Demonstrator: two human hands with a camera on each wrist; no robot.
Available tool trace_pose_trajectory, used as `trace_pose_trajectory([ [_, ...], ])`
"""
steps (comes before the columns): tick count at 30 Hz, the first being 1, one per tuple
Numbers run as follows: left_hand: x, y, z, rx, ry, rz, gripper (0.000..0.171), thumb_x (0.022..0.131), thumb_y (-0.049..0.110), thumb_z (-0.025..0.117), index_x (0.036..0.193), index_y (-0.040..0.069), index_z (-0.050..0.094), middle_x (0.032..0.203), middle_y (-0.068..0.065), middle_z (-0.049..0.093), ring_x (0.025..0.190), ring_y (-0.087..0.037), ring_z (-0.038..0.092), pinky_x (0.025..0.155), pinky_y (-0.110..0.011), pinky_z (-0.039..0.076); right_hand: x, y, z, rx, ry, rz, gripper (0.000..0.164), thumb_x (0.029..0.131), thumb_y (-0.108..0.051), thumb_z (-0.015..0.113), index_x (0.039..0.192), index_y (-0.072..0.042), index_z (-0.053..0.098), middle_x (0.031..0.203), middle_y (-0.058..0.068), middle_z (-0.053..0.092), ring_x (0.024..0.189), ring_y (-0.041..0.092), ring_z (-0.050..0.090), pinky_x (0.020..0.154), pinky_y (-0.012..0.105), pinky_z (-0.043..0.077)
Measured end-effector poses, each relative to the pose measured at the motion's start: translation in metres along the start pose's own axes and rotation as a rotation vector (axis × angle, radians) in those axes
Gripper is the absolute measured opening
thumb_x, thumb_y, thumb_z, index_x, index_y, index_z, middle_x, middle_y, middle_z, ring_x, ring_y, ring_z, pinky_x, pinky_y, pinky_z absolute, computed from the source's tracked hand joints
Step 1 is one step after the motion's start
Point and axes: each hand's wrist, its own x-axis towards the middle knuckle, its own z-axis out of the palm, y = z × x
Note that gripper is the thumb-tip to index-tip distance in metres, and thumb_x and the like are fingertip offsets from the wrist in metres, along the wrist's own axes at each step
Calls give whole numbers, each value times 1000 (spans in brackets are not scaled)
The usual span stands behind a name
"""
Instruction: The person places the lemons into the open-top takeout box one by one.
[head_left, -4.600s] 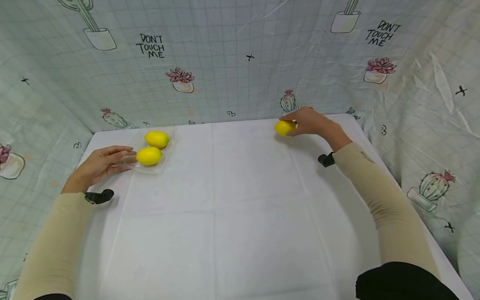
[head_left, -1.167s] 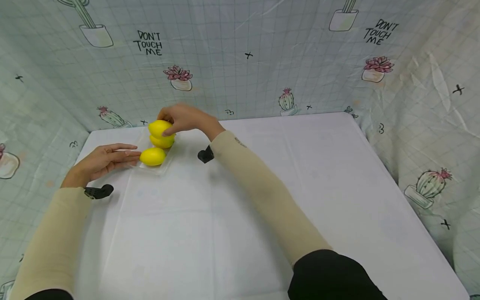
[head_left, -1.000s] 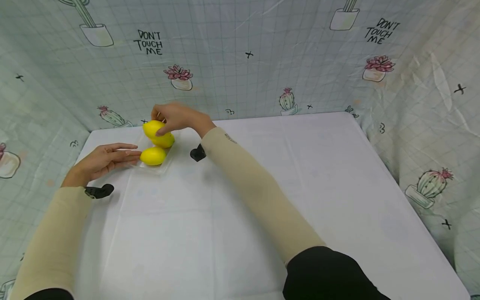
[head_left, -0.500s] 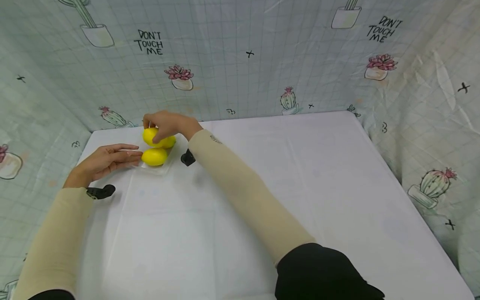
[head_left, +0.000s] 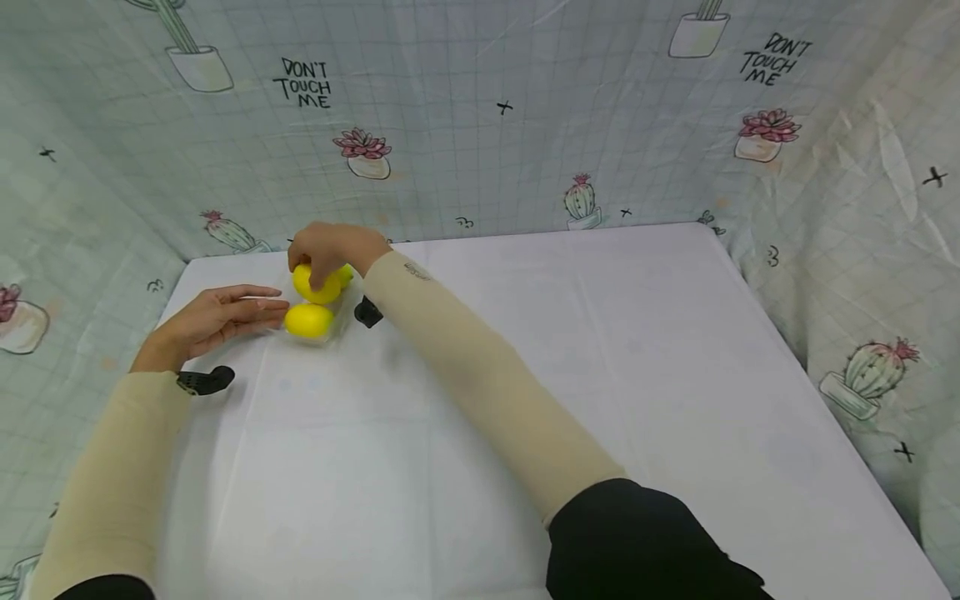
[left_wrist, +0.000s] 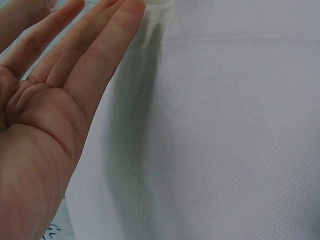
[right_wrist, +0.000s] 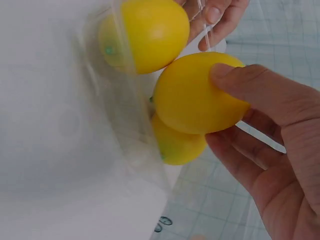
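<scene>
In the head view, my right hand (head_left: 333,246) pinches a yellow lemon (head_left: 327,292) between thumb and fingers at the back left of the table. Below it is a clear plastic tray (right_wrist: 117,107), seen best in the right wrist view. Inside that tray, a front lemon (head_left: 309,322) touches or nearly touches the held one. A rear lemon (right_wrist: 177,148) is mostly covered by the held lemon and my hand. My left hand (head_left: 213,321) reaches to the tray's left side with its fingers extended; the left wrist view shows the open palm (left_wrist: 45,125).
A white cloth covers the table (head_left: 480,400). Behind it and along both sides hangs a printed curtain (head_left: 450,125) with cactus drawings. Each wrist carries a small black camera, one of them the right wrist camera (head_left: 367,312).
Over several seconds, my right hand has carried its lemon from the back right to the tray. Lately that lemon has come lower and nearer, between the others. My left hand stays almost still.
</scene>
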Motion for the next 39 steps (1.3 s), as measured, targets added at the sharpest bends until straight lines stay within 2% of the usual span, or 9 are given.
trace_pose_trajectory([
  [5,0,1,2,-20,-10,-2,45,108,4,47,150,-8,38,129,-11,70,115,-27,69,96,-33,57,0,-13,-9,-77,-66,41,47,98,-23,70,144,-23,60,142,-6,57,122,10,50,104,18,44],
  [9,0,3,2,-34,-17,-2,44,108,3,46,150,-8,38,129,-11,70,115,-27,69,96,-34,57,-1,-18,-12,-45,-72,79,48,96,-23,71,143,-25,60,142,-8,57,125,9,51,104,19,45],
  [15,0,5,1,-45,-2,-10,41,108,5,49,148,-4,46,127,-11,71,114,-26,70,96,-33,57,-6,-7,-6,0,-23,120,36,92,-20,76,124,-18,60,119,-5,58,99,14,57,85,20,51],
  [17,0,4,0,-50,5,-16,40,107,5,49,147,-2,48,126,-10,71,113,-26,70,95,-33,57,-6,-3,-2,-16,-16,113,35,90,-20,78,117,-16,58,111,-4,55,94,14,56,82,20,49],
  [22,0,1,0,-70,-1,-16,37,108,4,48,144,0,53,125,-9,72,112,-26,71,96,-33,57,-3,4,5,-37,16,50,35,86,-19,81,111,-12,58,101,-2,50,94,12,49,80,19,44],
  [30,1,-2,-1,-102,-20,-4,35,108,2,45,141,2,58,125,-10,71,112,-27,71,95,-33,57,2,3,4,-52,26,21,24,85,-19,81,97,-9,62,92,0,49,81,14,52,72,20,46],
  [32,1,-2,-1,-109,-20,-6,35,108,2,45,141,2,57,126,-11,71,112,-28,71,95,-33,57,3,2,2,-81,5,12,21,87,-19,80,98,-9,65,93,0,50,81,15,52,72,20,45],
  [35,1,-2,-1,-110,-24,-4,36,108,2,45,142,0,55,126,-12,71,112,-28,71,95,-34,57,4,1,-1,-94,-42,19,20,90,-16,77,108,-12,70,102,0,55,88,16,55,81,20,51],
  [39,2,0,-2,-98,-25,-6,38,108,1,45,145,-2,51,127,-12,70,113,-29,70,95,-35,57,8,3,-6,-77,-85,9,37,94,-14,73,130,-16,70,127,-1,62,107,16,58,94,22,54],
])
